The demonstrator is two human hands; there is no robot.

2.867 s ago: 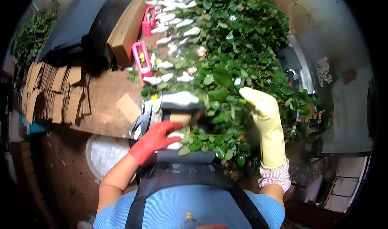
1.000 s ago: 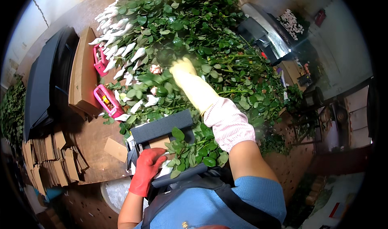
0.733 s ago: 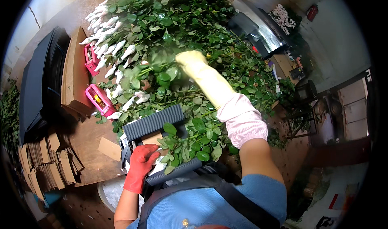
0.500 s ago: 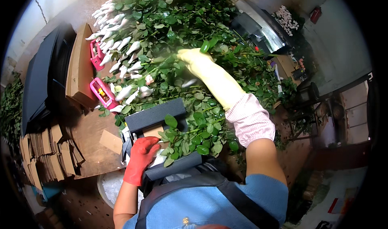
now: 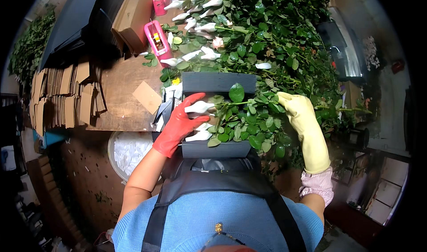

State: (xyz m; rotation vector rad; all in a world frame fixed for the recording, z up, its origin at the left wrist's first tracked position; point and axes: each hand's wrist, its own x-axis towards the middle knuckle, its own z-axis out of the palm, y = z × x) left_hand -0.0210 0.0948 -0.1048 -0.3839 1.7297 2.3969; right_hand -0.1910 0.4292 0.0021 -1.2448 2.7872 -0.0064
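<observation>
A rose with a white-sleeved bud [image 5: 200, 107] lies across a dark ridged holder [image 5: 219, 82], its leafy stem running right. My left hand [image 5: 180, 121], in a red glove, curves around this bud, fingers above and thumb below. My right hand [image 5: 296, 110], in a yellow glove, is closed with its fingertips pinched on the leafy stem at the right. Other white-capped roses [image 5: 199, 135] lie in the holder beneath, between its far and near ridged walls. Their stems are partly hidden under leaves [image 5: 267, 123].
A large heap of leafy roses [image 5: 267, 34] covers the table beyond. Two pink tape dispensers [image 5: 161, 47] stand left of it. Stacked cardboard pieces [image 5: 66, 96], dark sheets [image 5: 73, 23] and a loose card [image 5: 147, 97] lie left. Below the table edge stands a tub of white pieces [image 5: 129, 152].
My right hand has come back from the heap toward me, now with a rose stem. My left hand has moved from the holder's edge to around the bud. The view has shifted.
</observation>
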